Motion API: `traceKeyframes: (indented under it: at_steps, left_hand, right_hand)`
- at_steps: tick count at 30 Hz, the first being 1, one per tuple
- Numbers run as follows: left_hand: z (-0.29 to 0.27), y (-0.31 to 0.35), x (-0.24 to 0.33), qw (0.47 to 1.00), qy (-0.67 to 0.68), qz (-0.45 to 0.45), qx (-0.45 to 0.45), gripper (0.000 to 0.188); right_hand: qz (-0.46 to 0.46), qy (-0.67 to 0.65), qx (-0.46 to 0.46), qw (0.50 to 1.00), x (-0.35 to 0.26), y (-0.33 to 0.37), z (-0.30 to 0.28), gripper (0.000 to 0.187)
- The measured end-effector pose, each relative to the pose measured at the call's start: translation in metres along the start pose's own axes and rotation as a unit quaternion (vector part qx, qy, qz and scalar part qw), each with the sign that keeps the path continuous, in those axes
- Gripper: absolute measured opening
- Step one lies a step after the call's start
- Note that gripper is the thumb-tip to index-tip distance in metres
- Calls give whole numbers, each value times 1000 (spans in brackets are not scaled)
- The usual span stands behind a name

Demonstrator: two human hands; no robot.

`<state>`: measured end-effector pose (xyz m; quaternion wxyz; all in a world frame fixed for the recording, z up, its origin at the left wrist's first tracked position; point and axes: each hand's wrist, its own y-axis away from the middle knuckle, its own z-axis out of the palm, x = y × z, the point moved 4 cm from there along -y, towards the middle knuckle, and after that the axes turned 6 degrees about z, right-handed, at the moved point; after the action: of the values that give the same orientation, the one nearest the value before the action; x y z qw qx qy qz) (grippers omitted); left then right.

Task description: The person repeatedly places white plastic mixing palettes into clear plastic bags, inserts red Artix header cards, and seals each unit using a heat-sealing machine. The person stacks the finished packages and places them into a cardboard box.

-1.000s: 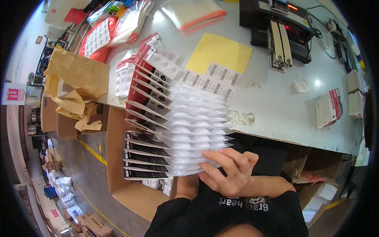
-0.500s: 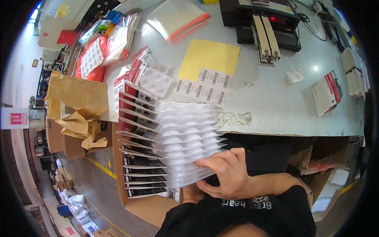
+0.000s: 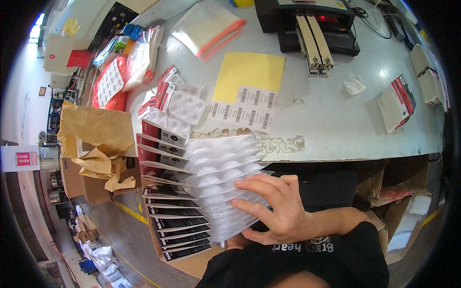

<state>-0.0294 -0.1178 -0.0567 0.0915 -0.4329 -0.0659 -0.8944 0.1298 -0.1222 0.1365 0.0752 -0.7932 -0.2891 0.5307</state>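
A thick fanned stack of clear plastic blister packs (image 3: 218,185) with red, white and black header cards (image 3: 177,223) leans at the table's front edge. My right hand (image 3: 283,206) grips the stack's right edge, index and middle fingers parted along the pack edges and the thumb lower down. Of my left arm only a bit of wrist (image 3: 235,241) shows beneath the stack; its fingers are hidden. Just beyond the stack, more blister packs (image 3: 187,106) lie loose on the table. Beside them is a yellow backing sheet (image 3: 249,72) partly covered with white barcode labels.
A black machine (image 3: 307,33) with two pale bars stands at the back. Plastic bags (image 3: 206,31) and a red bag (image 3: 113,84) lie left of it. Brown paper (image 3: 96,127) tops a carton at left. Carded packs (image 3: 397,103) stand at right, near crumpled tissue (image 3: 354,84).
The stack has tilted and shifted slightly down, with more black card backs showing. My right hand's index and middle fingers have spread apart along the pack edges.
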Motion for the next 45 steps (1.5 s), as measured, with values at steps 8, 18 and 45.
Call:
traceKeyframes:
  at_steps: [8,18,45]
  left_hand:
    - [-2,2,1,1000,-17,-5,-1,87]
    - [-3,6,3,999,-39,-16,-4,87]
    - [-42,59,33,996,-75,-23,41,88]
  right_hand:
    - [22,-92,-14,995,2,-4,-9,76]
    - [18,-25,-4,1000,4,-5,-18,71]
    - [-108,85,73,988,30,-72,59,13]
